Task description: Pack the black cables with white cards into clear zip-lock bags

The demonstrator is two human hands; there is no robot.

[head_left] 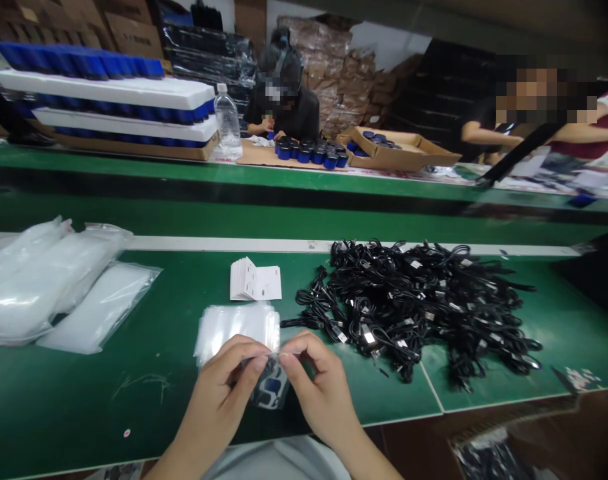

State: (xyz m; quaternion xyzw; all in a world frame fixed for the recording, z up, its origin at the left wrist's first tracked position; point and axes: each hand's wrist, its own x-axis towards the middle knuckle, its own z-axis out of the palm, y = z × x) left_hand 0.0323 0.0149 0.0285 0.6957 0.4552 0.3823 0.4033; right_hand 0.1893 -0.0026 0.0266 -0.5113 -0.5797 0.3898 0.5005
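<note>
Between my hands hangs a small clear plastic bag (273, 395) with something dark and white inside, perhaps a cable and a leaflet. My left hand (229, 380) pinches its top edge on the left between thumb and fingers. On the other side my right hand (317, 373) pinches the same edge. Just beyond my fingers lies a stack of flat clear bags (234, 323). Behind that sits a fanned pile of folded white leaflets (254, 280). To the right spreads a big heap of black USB cables (414, 300), a few apart from it on its left.
Large packs of clear plastic bags (49, 280) lie at the left. Across the green table (134, 413), a raised shelf carries stacked foam trays of blue items (129, 90), a water bottle (227, 123), blue-black round pieces (314, 153) and a cardboard tray (409, 157). People work behind it.
</note>
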